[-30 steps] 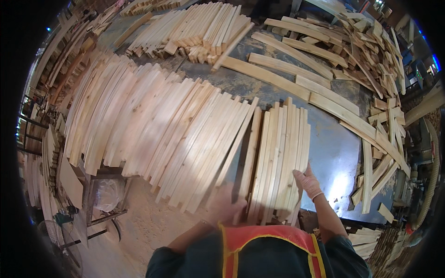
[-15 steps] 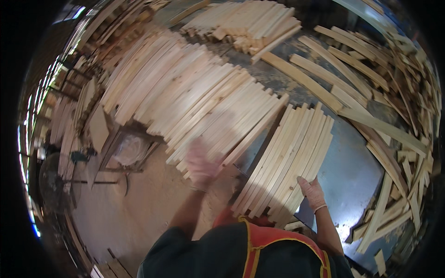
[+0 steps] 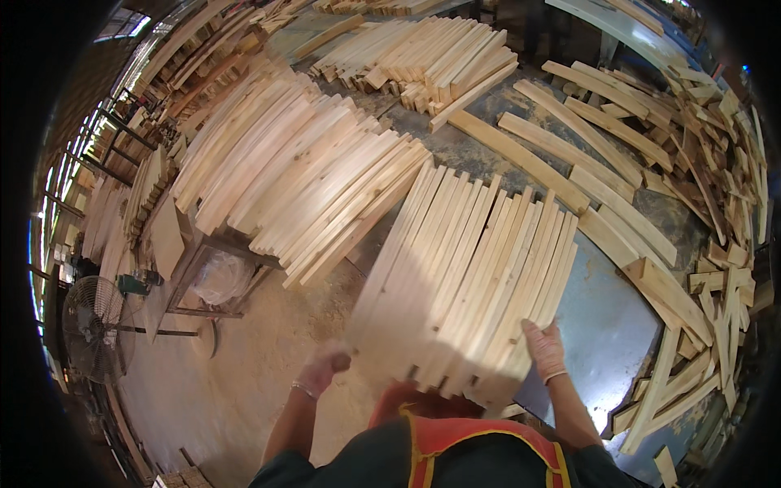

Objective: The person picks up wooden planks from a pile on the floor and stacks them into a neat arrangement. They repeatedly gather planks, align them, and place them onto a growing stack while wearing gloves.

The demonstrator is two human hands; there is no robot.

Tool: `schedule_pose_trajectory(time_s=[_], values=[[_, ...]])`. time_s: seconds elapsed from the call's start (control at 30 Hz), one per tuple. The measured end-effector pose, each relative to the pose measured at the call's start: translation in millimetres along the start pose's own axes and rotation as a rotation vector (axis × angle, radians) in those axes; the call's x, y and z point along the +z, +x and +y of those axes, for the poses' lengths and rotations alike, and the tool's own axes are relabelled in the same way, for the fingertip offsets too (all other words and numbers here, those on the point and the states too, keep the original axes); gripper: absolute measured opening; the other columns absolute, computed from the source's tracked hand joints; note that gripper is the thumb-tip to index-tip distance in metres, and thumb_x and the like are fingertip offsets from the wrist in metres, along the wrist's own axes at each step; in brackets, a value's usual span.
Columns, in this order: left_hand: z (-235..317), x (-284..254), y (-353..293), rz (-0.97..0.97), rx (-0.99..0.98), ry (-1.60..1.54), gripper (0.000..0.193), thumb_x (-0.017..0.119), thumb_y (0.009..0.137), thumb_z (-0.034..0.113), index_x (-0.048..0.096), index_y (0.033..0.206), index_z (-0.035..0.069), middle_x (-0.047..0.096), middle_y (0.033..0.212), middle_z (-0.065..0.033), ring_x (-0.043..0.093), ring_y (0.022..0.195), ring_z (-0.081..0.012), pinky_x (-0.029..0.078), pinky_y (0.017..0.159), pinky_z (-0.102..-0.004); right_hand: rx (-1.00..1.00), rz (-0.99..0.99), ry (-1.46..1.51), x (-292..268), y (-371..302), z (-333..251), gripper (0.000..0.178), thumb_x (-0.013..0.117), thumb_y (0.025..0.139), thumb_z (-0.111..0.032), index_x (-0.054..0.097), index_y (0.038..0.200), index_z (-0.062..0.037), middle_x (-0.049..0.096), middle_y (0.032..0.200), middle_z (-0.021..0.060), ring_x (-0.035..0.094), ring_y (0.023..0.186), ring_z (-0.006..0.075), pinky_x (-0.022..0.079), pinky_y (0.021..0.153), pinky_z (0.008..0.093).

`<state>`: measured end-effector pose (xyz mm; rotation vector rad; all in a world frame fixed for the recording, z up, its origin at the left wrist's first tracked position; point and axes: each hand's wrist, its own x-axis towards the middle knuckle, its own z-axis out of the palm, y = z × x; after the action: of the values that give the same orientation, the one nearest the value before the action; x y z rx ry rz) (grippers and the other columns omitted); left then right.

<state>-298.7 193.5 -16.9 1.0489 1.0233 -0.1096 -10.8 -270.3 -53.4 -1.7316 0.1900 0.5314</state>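
- Your left hand [image 3: 324, 368]: motion-blurred; contact with the near slats [image 3: 480, 276] can't be told.
- Slats' lower left ends smeared, in shadow.
- Your right hand [image 3: 547, 350]: fingers' grip unclear.
- Desk [image 3: 612, 289] partly hidden beneath slats.
- Your apron [image 3: 480, 435]: cut off by lower edge.

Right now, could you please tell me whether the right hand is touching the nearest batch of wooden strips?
Touching: the head view shows the right hand against the right-hand edge of the nearest batch of wooden strips.
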Motion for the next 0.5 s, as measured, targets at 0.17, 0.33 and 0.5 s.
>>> schedule_pose_trajectory(time_s=[0.17,0.33,0.5], values=[[15.0,59.9,40.6,-0.263,0.204,0.023,0.074,0.065,0.105,0.011,0.028,0.169,0.003,0.066,0.139,-0.0171,0.066,0.123,-0.0255,0.055,0.102,-0.0401,0.086,-0.067,-0.252,-44.6,17.0,-35.5,0.07,0.082,0.091,-0.044,0.061,0.141,0.0005,0.077,0.119,0.0171,0.072,0.113,0.029,0.054,0.099,0.0392],[39.4,117.3,51.6,-0.515,0.106,-0.1,0.113,0.088,0.08,-0.002,0.026,0.171,0.022,0.054,0.153,-0.0159,0.062,0.131,-0.0305,0.058,0.104,-0.045,0.117,0.04,-0.284,-34.4,12.9,-77.3,0.064,0.082,0.091,-0.039,0.066,0.136,0.0032,0.077,0.118,0.0156,0.072,0.109,0.0273,0.055,0.096,0.0381],[64.3,122.3,35.7,-0.455,0.302,0.198,0.122,0.09,0.078,-0.002,0.015,0.173,0.012,0.05,0.157,-0.0146,0.057,0.136,-0.0304,0.053,0.109,-0.0404,0.129,0.022,0.304,-30.7,31.3,-50.4,0.065,0.083,0.091,-0.025,0.058,0.14,0.0102,0.072,0.126,0.0189,0.071,0.109,0.0287,0.057,0.096,0.0397]])
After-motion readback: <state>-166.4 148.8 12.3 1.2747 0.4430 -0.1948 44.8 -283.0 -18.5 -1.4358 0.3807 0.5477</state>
